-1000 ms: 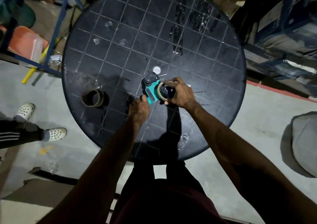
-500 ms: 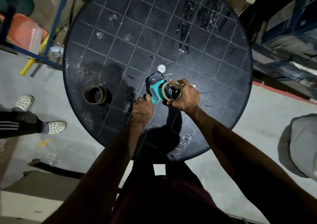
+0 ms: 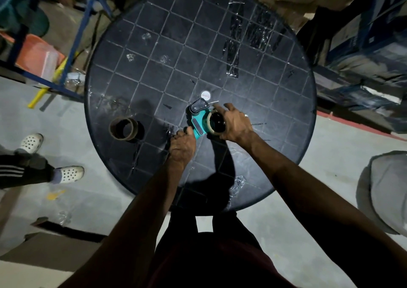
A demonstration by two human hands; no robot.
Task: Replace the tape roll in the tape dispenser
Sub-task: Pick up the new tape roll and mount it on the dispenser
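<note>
Both hands work a tape dispenser at the centre of the round black bench.

An empty cardboard core [image 3: 123, 128] stands at the bench's [image 3: 154, 45] left. The left hand [image 3: 184, 145] grips the teal tape dispenser's [image 3: 198, 120] handle. The right hand [image 3: 234, 122] curls round the tape roll [image 3: 214, 123] on the dispenser, forefinger extended. A white disc [image 3: 205, 94] lies just above.

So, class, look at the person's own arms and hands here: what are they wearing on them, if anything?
Both forearms are bare, with no sleeve, glove or watch showing anywhere along them. The left hand carries nothing visible. The right hand shows a small pale glint on one finger that may be a ring, though it is too small to be sure.
</note>
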